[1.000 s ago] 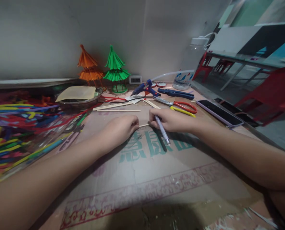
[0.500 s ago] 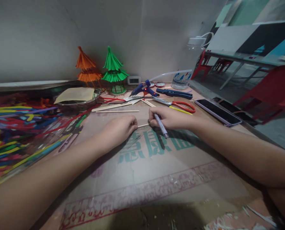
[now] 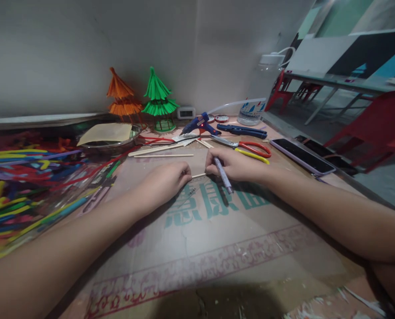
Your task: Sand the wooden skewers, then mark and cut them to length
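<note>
Head view, thin wooden stick: lies [image 3: 198,175] in the short gap between the two hands; long axis runs left to right, right end slightly farther from the person.
Head view, left hand: thumb and fingers [image 3: 170,177] pinched together at the stick's left end, which they hide.
Head view, right hand: closed around a pale purple pen [image 3: 224,176]; fingertips meet the stick's right end, their contact hidden.
Head view, pen axis: slants from the fingers toward the person and rightward, across the stick's line.
Head view, nearer hand: neither clearly; one at each end.
Head view, obstruction: the fingers themselves cover both ends; scissors [image 3: 255,148] lie just beyond the right hand.
Head view, beyond: loose wooden sticks [image 3: 164,156], a blue glue gun [image 3: 200,124], orange [image 3: 120,91] and green fuzzy-stemmed trees [image 3: 159,106].
Head view, flanks: coloured pipe cleaners [image 3: 7,208] left; smartphone [image 3: 303,156] right.
</note>
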`<move>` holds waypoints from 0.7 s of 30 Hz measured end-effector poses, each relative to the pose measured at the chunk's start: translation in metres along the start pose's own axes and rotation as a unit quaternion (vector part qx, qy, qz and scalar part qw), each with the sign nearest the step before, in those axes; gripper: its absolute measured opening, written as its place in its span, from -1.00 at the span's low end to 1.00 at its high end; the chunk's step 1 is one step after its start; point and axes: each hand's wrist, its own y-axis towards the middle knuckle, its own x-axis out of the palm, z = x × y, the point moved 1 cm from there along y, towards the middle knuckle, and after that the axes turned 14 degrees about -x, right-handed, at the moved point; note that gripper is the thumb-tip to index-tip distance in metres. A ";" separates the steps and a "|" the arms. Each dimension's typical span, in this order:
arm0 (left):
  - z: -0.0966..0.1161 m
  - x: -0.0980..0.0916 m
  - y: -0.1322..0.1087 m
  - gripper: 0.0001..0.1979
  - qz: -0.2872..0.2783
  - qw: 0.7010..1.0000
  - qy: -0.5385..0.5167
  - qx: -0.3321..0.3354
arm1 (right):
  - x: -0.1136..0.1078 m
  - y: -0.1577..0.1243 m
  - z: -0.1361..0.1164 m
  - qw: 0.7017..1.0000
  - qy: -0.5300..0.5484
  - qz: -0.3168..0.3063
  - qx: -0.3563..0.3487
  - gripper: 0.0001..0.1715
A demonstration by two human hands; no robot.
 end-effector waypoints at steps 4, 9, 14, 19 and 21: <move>0.000 0.000 -0.001 -0.76 0.002 1.000 0.000 -0.003 | 0.006 0.002 -0.002 0.992 0.069 0.108 0.016 -0.82; 0.006 -0.011 -0.010 -0.65 0.032 0.999 -0.019 -0.005 | 0.014 0.001 -0.016 0.980 0.119 0.157 -0.004 -0.72; 0.020 -0.023 -0.022 -0.55 0.093 0.991 -0.070 0.066 | 0.024 -0.002 -0.031 0.981 0.148 0.118 -0.040 -0.66; 0.006 -0.036 -0.027 -0.73 0.122 0.991 0.012 0.056 | 0.021 -0.007 -0.027 0.981 0.141 0.133 -0.025 -0.71; -0.016 -0.051 -0.029 -0.71 0.117 0.993 0.030 -0.014 | 0.017 -0.007 -0.023 0.984 0.122 0.126 -0.021 -0.73</move>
